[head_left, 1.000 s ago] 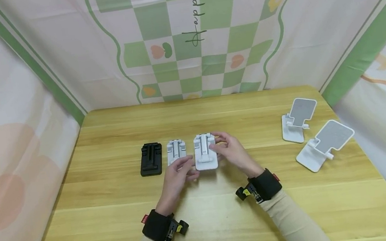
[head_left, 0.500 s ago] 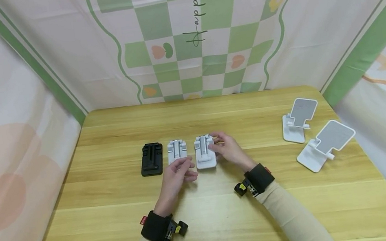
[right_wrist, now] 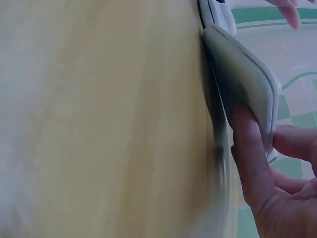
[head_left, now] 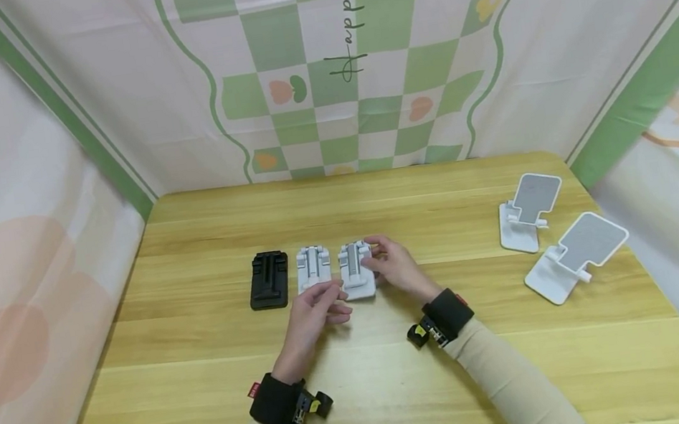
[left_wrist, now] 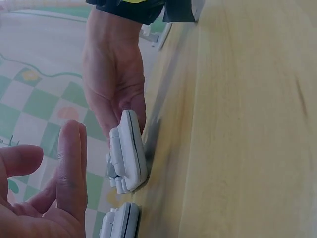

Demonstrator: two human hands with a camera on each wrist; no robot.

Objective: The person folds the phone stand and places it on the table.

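Observation:
My right hand [head_left: 401, 268] pinches the right edge of a folded white phone stand [head_left: 357, 283], thumb on top and fingers underneath. In the right wrist view this stand [right_wrist: 250, 82] is tilted, its right side raised off the table and its far edge low beside another stand. That neighbour, a second folded white phone stand [head_left: 313, 265], lies flat just to the left, its near end partly hidden by my left hand [head_left: 310, 317]. The left hand holds nothing; its fingers [left_wrist: 72, 168] are extended in the left wrist view. Leftmost in the row lies a folded black phone stand [head_left: 269, 280].
Two unfolded white phone stands with grey pads, a farther one [head_left: 536, 199] and a nearer one [head_left: 590, 240], stand at the right of the wooden table [head_left: 207, 383]. Patterned cloth [head_left: 170, 120] hangs behind and along both sides.
My right hand has lowered the white phone stand and shifted it left toward the middle one, tilting it. The left hand has stayed nearly in place.

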